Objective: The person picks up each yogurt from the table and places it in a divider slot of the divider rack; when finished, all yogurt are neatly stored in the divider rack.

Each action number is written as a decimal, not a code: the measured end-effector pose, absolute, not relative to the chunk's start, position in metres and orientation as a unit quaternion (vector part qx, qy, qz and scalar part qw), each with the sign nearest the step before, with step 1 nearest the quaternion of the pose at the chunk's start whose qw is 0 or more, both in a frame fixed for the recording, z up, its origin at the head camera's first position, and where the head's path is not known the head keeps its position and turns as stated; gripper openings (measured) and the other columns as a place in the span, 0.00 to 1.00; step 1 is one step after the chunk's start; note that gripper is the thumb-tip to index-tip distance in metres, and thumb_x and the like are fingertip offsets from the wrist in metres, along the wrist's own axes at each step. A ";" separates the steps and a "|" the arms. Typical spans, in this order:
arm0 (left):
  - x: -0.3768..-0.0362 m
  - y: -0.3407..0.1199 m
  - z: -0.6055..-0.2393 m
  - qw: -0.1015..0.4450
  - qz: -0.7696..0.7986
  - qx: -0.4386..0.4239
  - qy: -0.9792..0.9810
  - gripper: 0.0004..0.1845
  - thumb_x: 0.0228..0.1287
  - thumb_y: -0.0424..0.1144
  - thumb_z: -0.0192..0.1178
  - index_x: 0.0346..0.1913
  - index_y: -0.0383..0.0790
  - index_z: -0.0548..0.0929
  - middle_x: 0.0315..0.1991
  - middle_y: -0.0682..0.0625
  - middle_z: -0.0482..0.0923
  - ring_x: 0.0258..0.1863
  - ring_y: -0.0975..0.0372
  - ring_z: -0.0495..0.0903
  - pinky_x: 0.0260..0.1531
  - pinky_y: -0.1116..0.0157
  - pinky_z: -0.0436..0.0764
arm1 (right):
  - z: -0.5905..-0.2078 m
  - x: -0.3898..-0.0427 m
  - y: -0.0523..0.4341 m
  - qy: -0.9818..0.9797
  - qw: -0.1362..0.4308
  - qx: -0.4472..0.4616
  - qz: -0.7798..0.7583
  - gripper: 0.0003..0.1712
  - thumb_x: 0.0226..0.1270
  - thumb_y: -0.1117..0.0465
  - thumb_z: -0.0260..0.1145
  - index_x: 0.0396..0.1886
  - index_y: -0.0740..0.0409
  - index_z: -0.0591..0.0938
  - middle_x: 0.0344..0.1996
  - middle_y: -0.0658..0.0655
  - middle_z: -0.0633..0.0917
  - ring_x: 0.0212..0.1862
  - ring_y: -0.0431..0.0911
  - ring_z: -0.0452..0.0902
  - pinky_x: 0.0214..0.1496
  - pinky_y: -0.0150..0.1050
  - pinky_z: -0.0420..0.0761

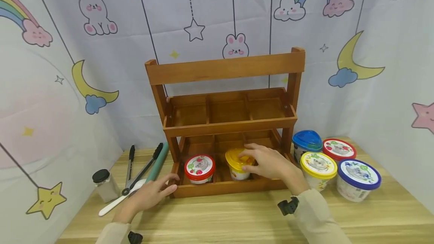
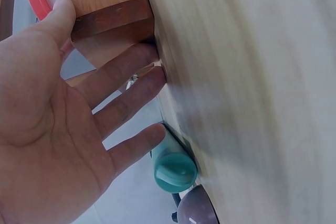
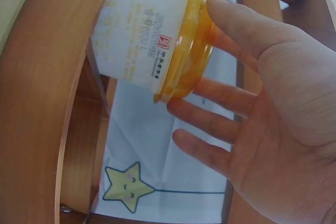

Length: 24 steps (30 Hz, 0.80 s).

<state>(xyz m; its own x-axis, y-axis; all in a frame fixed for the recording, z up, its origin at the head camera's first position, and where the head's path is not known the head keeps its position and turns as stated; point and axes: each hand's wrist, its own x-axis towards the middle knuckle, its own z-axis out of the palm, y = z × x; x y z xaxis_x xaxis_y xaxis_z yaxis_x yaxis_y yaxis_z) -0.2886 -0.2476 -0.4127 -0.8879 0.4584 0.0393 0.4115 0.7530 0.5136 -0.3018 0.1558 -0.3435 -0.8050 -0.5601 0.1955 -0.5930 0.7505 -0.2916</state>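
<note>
My right hand (image 1: 271, 163) reaches over a small cup with a raised yellow lid (image 1: 240, 161), which sits in the middle front compartment of a brown wooden rack's (image 1: 230, 190) lower tier. The thumb and fingertips lie around the lid's rim, seen in the right wrist view on the yellow lid (image 3: 191, 40). In the compartment to its left stands a red-lidded cup (image 1: 200, 168). My left hand (image 1: 149, 195) rests at the rack's front left corner. Its thumb touches the wooden corner (image 2: 113, 19) in the left wrist view, fingers nearly straight beside it.
Right of the rack stand cups with blue (image 1: 307, 142), red (image 1: 339, 148), yellow (image 1: 318, 165) and dark blue (image 1: 359, 174) lids. On the left lie tongs (image 1: 144, 170), a white spoon (image 1: 116, 203), a teal cylinder (image 1: 159, 163) and a black-capped jar (image 1: 106, 186). A printed curtain (image 1: 210, 6) hangs behind.
</note>
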 end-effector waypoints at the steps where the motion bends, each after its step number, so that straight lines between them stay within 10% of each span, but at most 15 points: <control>1: -0.289 -0.247 -0.413 0.044 0.262 0.233 0.936 0.20 0.79 0.53 0.50 0.65 0.48 0.72 0.36 0.58 0.82 0.32 0.65 0.81 0.39 0.50 0.77 | -0.343 -0.302 0.156 -0.935 0.049 0.307 0.169 0.23 0.70 0.47 0.68 0.61 0.47 0.82 0.70 0.65 0.70 0.65 0.64 0.72 0.59 0.62 0.74; 24: -0.289 -0.247 -0.413 0.051 0.262 0.229 0.936 0.22 0.78 0.55 0.49 0.66 0.48 0.72 0.33 0.59 0.83 0.31 0.66 0.81 0.39 0.49 0.77 | -0.337 -0.285 0.190 -0.932 0.049 0.325 0.155 0.22 0.72 0.50 0.66 0.63 0.47 0.81 0.66 0.63 0.74 0.62 0.61 0.75 0.58 0.59 0.76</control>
<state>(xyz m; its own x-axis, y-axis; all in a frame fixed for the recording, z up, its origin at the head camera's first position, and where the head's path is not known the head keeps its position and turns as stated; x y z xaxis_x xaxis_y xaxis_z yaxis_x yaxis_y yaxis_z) -0.2890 -0.2473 -0.4130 -0.8899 0.4556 0.0240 0.4017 0.7576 0.5145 -0.2853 0.1901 -0.3374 -0.7842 -0.5901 0.1916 -0.6204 0.7409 -0.2572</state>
